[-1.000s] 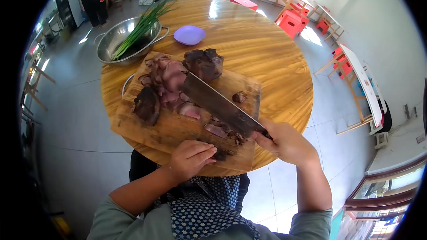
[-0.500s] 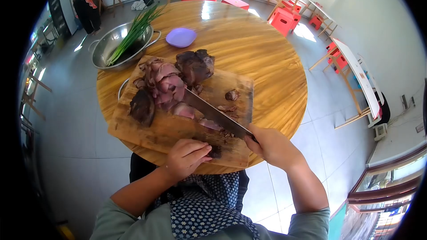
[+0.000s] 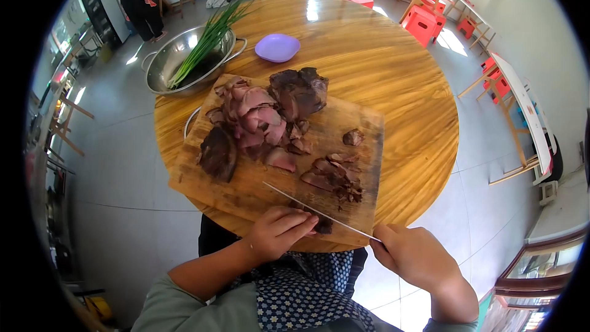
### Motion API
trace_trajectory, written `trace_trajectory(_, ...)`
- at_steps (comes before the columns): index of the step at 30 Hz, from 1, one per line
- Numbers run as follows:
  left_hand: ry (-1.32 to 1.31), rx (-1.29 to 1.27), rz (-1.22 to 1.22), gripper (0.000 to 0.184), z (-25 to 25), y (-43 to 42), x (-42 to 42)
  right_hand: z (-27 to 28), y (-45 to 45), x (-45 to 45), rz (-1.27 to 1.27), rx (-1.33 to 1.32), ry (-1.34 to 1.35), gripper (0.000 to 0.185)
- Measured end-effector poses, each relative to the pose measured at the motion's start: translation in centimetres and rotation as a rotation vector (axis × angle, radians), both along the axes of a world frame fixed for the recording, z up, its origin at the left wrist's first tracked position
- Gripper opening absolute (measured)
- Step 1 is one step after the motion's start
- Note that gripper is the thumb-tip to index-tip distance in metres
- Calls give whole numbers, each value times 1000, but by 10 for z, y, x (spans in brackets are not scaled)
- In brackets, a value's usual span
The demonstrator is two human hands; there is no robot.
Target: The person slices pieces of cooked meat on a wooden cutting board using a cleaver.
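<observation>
My right hand point(image 3: 415, 255) is wrapped round the handle of a cleaver point(image 3: 319, 210), whose blade is seen nearly edge-on, its tip pointing left. Fingers pressed together, my left hand point(image 3: 281, 231) holds a small dark piece of meat point(image 3: 322, 225) at the near edge of the wooden cutting board point(image 3: 209, 185). The blade is over or against that piece, beside my fingertips. Beyond it lie cut slices point(image 3: 255, 110) in a heap, a large dark chunk point(image 3: 300, 92), another dark chunk point(image 3: 218, 152) at the left and thin scraps point(image 3: 335, 178) at the right.
A metal bowl point(image 3: 161, 69) with green stalks point(image 3: 206, 44) stands at the back left of the round table point(image 3: 421, 129). Near it is a purple plate point(image 3: 277, 48). A person point(image 3: 140, 0) stands at the far left. Red stools point(image 3: 420, 24) and white tables are farther off.
The cleaver has swung from over the slices back toward me, down to the small piece by my left hand. Its blade has turned edge-on. The whole view has shifted slightly.
</observation>
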State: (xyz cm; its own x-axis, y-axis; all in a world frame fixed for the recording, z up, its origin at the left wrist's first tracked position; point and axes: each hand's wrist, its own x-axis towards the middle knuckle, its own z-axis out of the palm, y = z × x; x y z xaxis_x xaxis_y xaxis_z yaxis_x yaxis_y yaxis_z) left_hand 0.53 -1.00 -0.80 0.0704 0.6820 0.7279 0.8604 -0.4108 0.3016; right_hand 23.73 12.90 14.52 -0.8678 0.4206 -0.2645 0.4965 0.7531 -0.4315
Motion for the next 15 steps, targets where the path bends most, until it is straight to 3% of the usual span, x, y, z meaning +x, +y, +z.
trace_trajectory(7, 25, -92, -18, 34, 1, -5, -4, 0, -1, -4, 38, -47, -91, 16)
trace_trajectory(15, -10, -112, -77, 22, 3, -4, -12, 33, 3, 0, 48, -82, -444, 10)
